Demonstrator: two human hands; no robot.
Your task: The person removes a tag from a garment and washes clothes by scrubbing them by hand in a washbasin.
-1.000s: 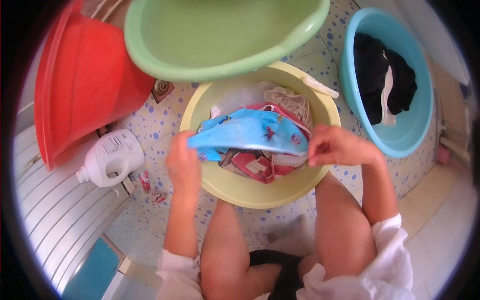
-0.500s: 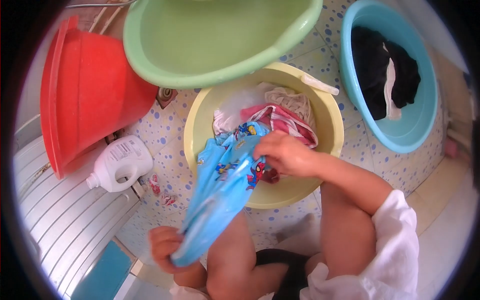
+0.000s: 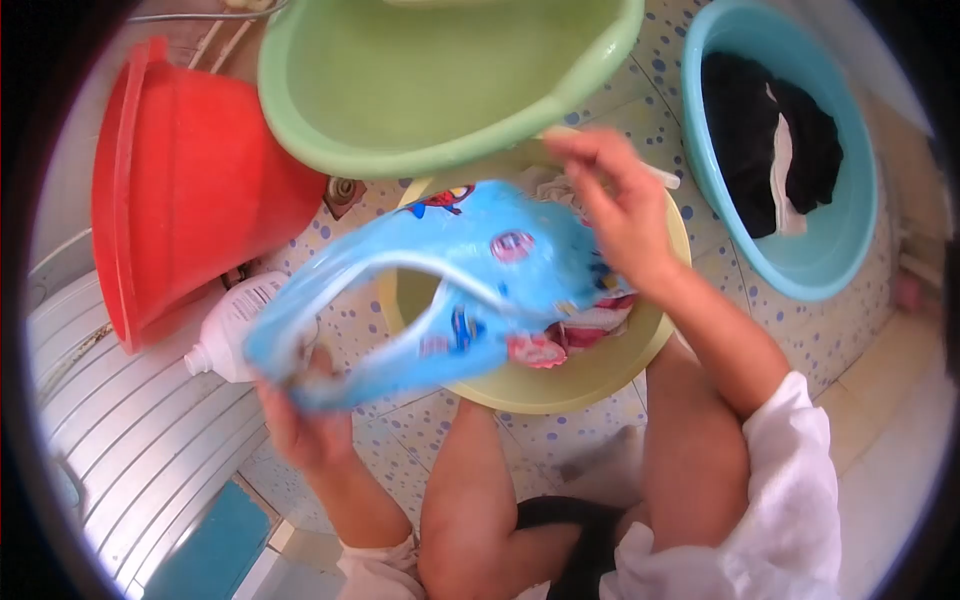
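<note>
A wet light-blue garment (image 3: 490,250) printed with cartoon figures is stretched above the pale yellow basin (image 3: 535,405). It gapes open in a loop on its left side, blurred by motion. My left hand (image 3: 305,425) grips the loop's left end, fingers curled around the cloth. My right hand (image 3: 625,215) is raised over the basin's right side, fingers apart and holding nothing, beside the garment's right end. Under the garment, pink-and-white striped cloth (image 3: 595,325) lies in the basin, partly hidden.
A green basin (image 3: 440,160) with water stands behind. At right, a light-blue basin (image 3: 840,270) holds black cloth (image 3: 765,150). A red tub (image 3: 200,190) lies tilted at left, near a white detergent jug (image 3: 230,335), partly covered by the garment, and a slatted white surface (image 3: 150,440).
My right hand has let go of the garment and moved up and right. My left hand has risen and moved slightly left, and the garment has spread open.
</note>
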